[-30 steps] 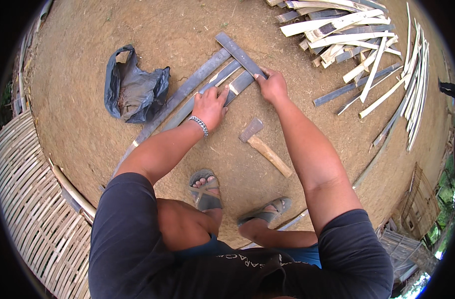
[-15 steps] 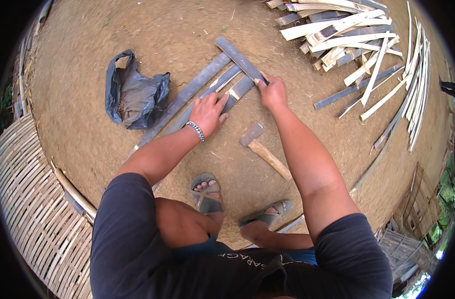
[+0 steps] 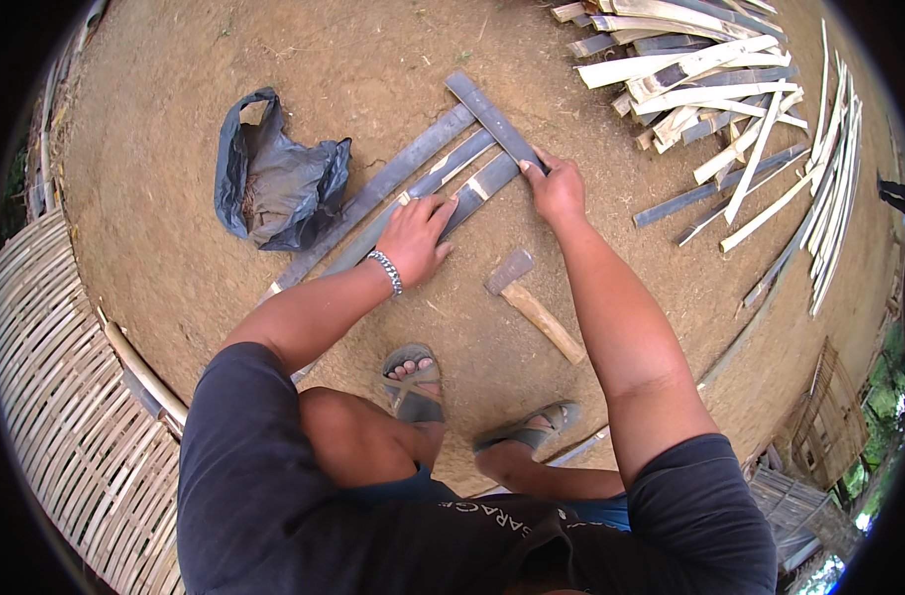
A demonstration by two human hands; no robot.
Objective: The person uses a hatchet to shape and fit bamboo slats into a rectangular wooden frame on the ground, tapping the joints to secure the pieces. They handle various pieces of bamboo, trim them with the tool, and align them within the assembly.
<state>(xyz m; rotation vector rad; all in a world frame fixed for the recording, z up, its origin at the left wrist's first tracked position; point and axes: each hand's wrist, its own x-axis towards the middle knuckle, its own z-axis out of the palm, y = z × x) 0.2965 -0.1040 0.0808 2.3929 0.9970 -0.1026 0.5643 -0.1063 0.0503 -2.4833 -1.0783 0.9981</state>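
Observation:
Several dark split bamboo slats (image 3: 413, 157) lie side by side on the ground, running from upper middle toward lower left. A shorter dark bamboo slat (image 3: 487, 111) rests across their far ends. My right hand (image 3: 559, 193) pinches this crosspiece at its near right end, thumb on top. My left hand (image 3: 414, 241), with a chain bracelet on its wrist, is bent over the nearest bamboo slat (image 3: 484, 186), which has a pale band. Its fingers reach the slat beside it, while the forearm hides the lower parts. A hatchet (image 3: 534, 302) with a wooden handle lies nearer me.
A crumpled black plastic bag (image 3: 292, 188) sits left of the slats. Split bamboo pieces (image 3: 710, 74) are heaped at upper right, with thin pale strips (image 3: 837, 208) fanned beside them. A woven bamboo panel (image 3: 71, 416) stands at left. My sandalled feet (image 3: 413, 387) are below the hatchet.
My left hand has slid slightly toward me along the slats, its fingers closer together. My right hand keeps hold of the crosspiece, which has barely shifted. The whole view has moved a little.

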